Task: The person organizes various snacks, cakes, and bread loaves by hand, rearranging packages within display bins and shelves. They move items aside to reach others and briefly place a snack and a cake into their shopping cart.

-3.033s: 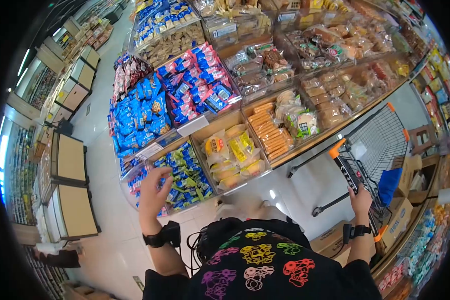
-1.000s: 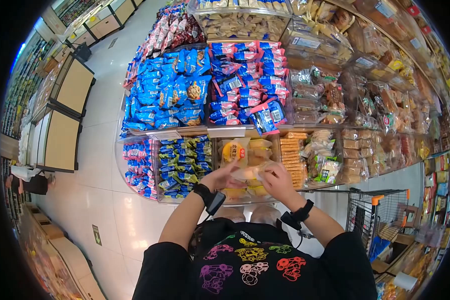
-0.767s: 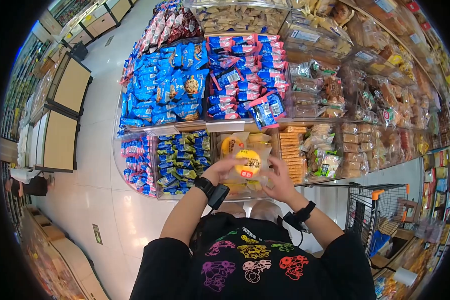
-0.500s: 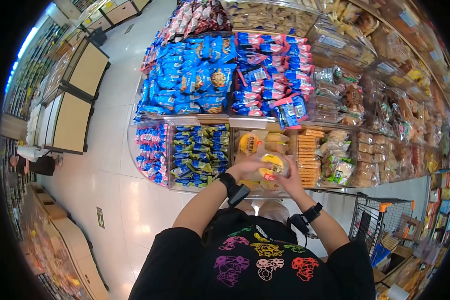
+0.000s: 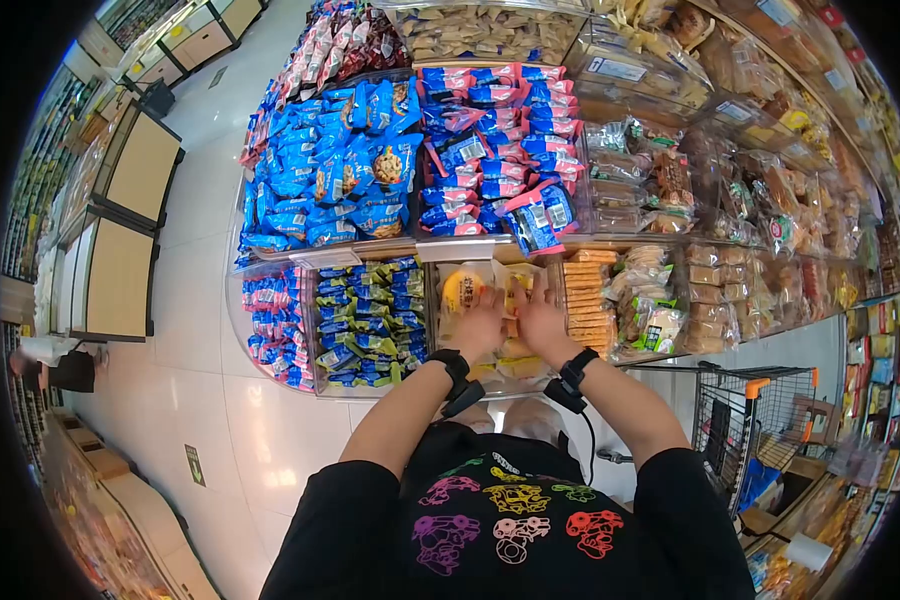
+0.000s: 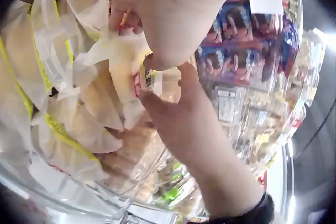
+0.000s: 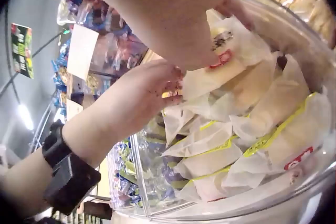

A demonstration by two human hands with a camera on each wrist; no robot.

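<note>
In the head view, both hands reach into the bin of packaged round cakes. My left hand (image 5: 481, 325) lies over the wrapped cakes, fingers extended forward beside a yellow-labelled cake (image 5: 462, 288). My right hand (image 5: 542, 320) is close beside it, fingers spread over the packets. In the right wrist view, a cake packet (image 7: 223, 61) with a red label lies under the right hand (image 7: 173, 14); the left fingers are at its edge. The left wrist view shows the right thumb against a red-labelled packet (image 6: 126, 74); the left hand partly hides it.
Green-and-blue wrapped snacks (image 5: 370, 315) fill the bin to the left, and brown stick biscuits (image 5: 590, 300) the one to the right. Blue bags (image 5: 335, 170) and pink-and-blue packs (image 5: 495, 150) sit behind. A shopping cart (image 5: 755, 420) stands at the right.
The yellow cake packet, earlier held up and turned between both hands, has gone down into the bin. The hands have moved down and forward with it. Earlier still, the right hand held the cart handle.
</note>
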